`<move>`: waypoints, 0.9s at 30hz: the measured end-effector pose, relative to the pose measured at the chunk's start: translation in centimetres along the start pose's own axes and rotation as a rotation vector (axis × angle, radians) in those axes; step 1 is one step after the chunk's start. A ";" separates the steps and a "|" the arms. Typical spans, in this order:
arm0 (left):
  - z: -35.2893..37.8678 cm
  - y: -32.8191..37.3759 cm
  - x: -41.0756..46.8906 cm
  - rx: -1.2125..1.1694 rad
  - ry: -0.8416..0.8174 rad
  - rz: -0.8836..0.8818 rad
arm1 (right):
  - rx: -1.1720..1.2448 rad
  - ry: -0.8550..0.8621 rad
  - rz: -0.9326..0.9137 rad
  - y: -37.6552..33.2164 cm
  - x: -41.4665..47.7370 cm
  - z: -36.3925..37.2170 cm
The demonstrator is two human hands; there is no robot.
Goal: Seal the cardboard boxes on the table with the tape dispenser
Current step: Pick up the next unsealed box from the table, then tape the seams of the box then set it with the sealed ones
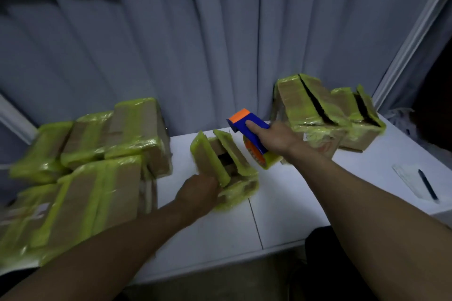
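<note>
Tape dispenser: blue plastic tape dispenser [253, 140] with an orange cap and a yellow-green roll, held above the white table [293, 203], just right of the open box.
Right hand: right hand [277, 138] wrapped round the dispenser's handle, forefinger stretched along its top.
Open box: small cardboard box edged in yellow-green tape [220, 161], mid-table, top flaps standing apart.
Left hand: left hand [198, 193] grips its near left side.
Left pile: stacked taped cardboard boxes [97, 166].
Right rear: two taped boxes with gaping top seams [308, 107].
Far right: dark pen [426, 184] lying on white paper [408, 178].
Behind: grey pleated curtain [171, 56].
</note>
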State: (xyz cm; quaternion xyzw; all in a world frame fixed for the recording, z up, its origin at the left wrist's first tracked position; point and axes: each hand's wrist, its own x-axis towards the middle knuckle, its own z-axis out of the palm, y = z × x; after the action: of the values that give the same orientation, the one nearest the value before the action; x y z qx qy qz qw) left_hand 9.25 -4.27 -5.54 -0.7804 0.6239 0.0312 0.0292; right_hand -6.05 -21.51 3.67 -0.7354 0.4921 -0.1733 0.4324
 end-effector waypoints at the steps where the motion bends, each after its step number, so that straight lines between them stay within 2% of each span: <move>1: -0.1 1.1 -1.0 0.010 -0.008 0.008 | -0.011 -0.017 -0.004 -0.2 -0.5 0.2; 3: -0.3 3.2 -2.6 -0.079 -0.005 0.077 | -0.009 -0.050 -0.008 -0.4 -1.1 0.4; 7: 0.2 3.0 -2.1 -0.480 0.068 0.161 | -0.017 -0.080 -0.022 0.0 -1.8 0.0; 9: 0.5 1.1 -0.7 -0.479 0.018 0.175 | -0.020 -0.089 -0.017 0.5 -1.7 -0.3; 12: 0.4 -1.5 0.9 -0.388 -0.040 0.098 | -0.058 -0.105 -0.003 1.2 -1.6 -1.1; 13: 0.5 -1.7 1.0 -0.479 -0.099 0.069 | -0.075 -0.104 0.002 1.4 -1.6 -1.3; 14: 0.6 -1.6 0.8 -0.728 -0.168 0.041 | -0.091 -0.107 0.006 1.7 -1.5 -1.4; 15: 0.7 -1.2 0.4 -1.009 -0.168 -0.016 | -0.101 -0.107 0.008 1.9 -1.4 -1.5; 17: 2.7 -0.8 0.5 -1.075 -0.100 -0.090 | -0.110 -0.107 0.018 2.1 -1.4 -1.7; 18: 3.7 -0.7 0.3 -0.954 -0.078 -0.116 | -0.117 -0.111 0.024 2.2 -1.4 -1.8; 19: 3.8 -0.5 -0.4 -0.691 -0.054 -0.077 | -0.131 -0.116 0.028 2.3 -1.4 -1.8; 20: 4.9 -0.3 -0.5 -0.304 -0.054 0.069 | -0.152 -0.124 0.032 2.5 -1.4 -1.8; 22: 5.4 1.1 -1.1 0.010 0.165 0.171 | -0.194 -0.140 0.035 2.5 -1.6 -1.8; 24: 4.9 2.4 -2.2 0.007 0.071 0.219 | -0.223 -0.163 0.036 2.6 -1.7 -1.7; 27: 4.6 3.0 -2.2 0.025 0.114 0.235 | -0.271 -0.201 0.025 2.2 -2.4 -1.6</move>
State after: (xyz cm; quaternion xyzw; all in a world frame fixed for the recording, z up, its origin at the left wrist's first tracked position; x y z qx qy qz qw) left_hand 5.81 -2.38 -9.95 -0.7018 0.7122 -0.0178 -0.0002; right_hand -9.50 -20.52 3.18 -0.7944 0.4746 -0.0255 0.3783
